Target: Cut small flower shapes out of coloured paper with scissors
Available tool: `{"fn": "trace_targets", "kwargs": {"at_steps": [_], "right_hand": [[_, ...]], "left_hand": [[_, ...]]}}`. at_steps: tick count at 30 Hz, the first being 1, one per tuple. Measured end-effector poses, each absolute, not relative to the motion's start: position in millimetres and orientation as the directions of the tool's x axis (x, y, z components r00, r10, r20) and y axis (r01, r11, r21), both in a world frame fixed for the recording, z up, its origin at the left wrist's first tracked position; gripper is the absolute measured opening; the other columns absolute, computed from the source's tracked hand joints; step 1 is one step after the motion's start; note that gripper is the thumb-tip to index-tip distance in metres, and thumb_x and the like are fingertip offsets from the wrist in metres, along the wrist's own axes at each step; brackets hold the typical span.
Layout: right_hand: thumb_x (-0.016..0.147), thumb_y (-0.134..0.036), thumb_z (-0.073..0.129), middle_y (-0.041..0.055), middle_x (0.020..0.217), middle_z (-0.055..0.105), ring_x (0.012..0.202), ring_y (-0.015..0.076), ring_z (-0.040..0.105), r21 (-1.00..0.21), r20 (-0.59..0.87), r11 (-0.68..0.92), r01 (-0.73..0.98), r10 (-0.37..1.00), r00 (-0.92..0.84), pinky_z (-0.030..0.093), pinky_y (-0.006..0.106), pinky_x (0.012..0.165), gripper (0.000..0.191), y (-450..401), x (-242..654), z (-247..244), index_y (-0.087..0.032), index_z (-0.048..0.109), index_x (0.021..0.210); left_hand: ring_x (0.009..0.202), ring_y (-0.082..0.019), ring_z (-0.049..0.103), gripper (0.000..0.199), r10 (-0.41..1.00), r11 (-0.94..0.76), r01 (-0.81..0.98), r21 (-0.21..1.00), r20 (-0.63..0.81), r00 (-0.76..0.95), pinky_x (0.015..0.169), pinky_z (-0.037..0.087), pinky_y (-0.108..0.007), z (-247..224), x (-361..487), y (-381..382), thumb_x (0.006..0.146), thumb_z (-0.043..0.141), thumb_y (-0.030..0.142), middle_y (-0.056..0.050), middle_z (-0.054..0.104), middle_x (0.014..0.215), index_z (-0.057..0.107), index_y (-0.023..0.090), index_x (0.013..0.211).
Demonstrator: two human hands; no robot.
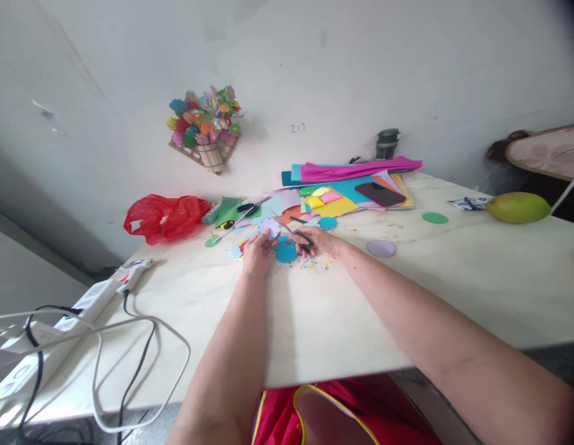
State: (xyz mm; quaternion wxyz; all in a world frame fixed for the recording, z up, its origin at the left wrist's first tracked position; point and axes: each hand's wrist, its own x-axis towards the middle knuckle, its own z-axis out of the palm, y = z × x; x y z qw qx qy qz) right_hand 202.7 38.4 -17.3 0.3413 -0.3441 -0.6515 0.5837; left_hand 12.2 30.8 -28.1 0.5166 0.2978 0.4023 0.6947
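In left hand, lilac disc being pinched; in right hand, scissors being held, rim possibly being nicked by blade slip.

Right hand holding scissors, apparently open

Open bench in front of forearms and between them; bare stretch right, between purple disc and mango. Far side blocked by stacked sheets, phone. Left: red bag, looping cables, power strip.
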Motion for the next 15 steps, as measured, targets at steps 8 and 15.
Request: {"fn": "trace_targets", "kwargs": {"at_steps": [8, 15], "right_hand": [[0.087, -0.048, 0.067, -0.0023, 0.059, 0.066, 0.041, 0.0074, 0.057, -0.988, 0.05, 0.123, 0.097, 0.834, -0.55, 0.034, 0.016, 0.034, 0.033, 41.4, 200.6, -20.2, -0.016, 0.062, 0.086], [0.084, -0.044, 0.071, -0.0018, 0.058, 0.065, 0.039, 0.0078, 0.055, -0.988, 0.038, 0.114, 0.101, 0.827, -0.561, 0.033, 0.016, 0.032, 0.031, 37.7, 197.3, -15.8, -0.017, 0.059, 0.078]], "left_hand": [[0.087, -0.028, 0.077, 0.023, 0.96, -0.14, -0.461, 0.876, 0.006, -0.28, 0.074, 0.059, -0.031, -26.8, 11.7, 30.7, 0.064, 0.082, 0.021, -0.004, 0.071, 0.07, 0.06, 0.017, 0.066], [0.087, -0.026, 0.076, 0.015, 0.956, -0.13, -0.485, 0.865, -0.021, -0.294, 0.073, 0.059, -0.03, -27.9, 11.6, 31.4, 0.066, 0.078, 0.017, -0.004, 0.072, 0.072, 0.065, 0.016, 0.072]]}}
